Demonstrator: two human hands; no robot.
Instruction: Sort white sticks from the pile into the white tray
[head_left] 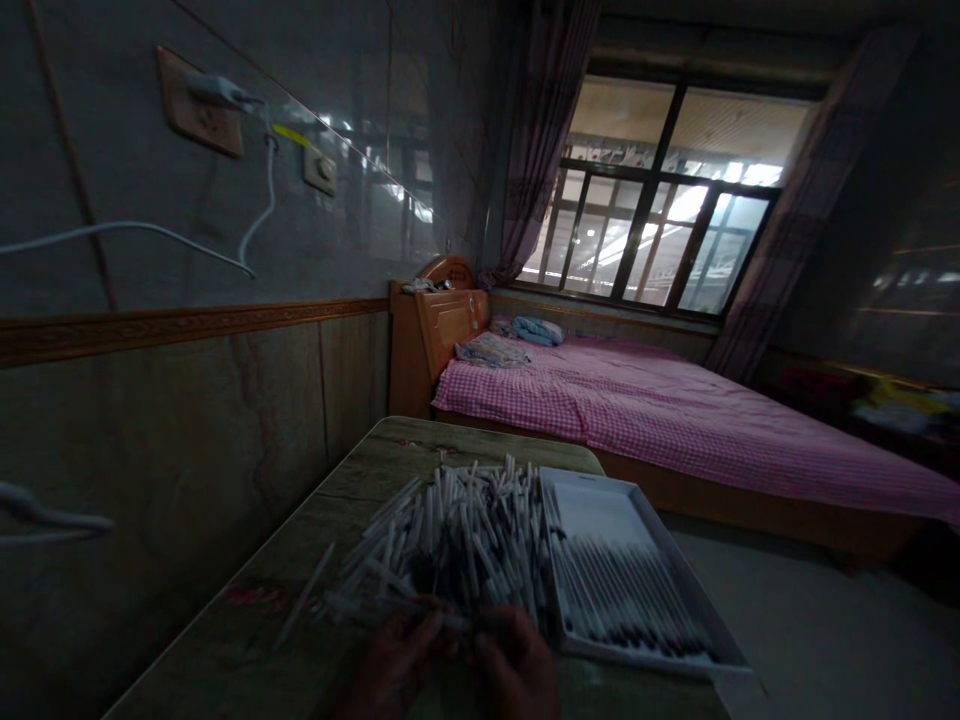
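Observation:
At the table's near side, my left hand point(397, 655) is closed in a pinch around a slim pale pen-like stick point(450, 620). Close beside it, my right hand point(517, 655) has its fingertips pressed together near the stick's other end; what lies in them is too dark and blurred to make out. Just beyond both hands spreads a loose heap of pale pen-like sticks point(472, 520), with a dark patch in its middle. To the right, a shallow white box point(592, 500) holds a slanted row of similar sticks point(630, 590) with dark near ends.
Everything rests on a greenish table point(352, 480); one single stick point(304, 598) lies apart at the left. A tiled wall point(262, 420) runs along that side, with a socket point(199, 105) and white cable point(142, 228). Beyond is a bed point(645, 400) under a window point(652, 200).

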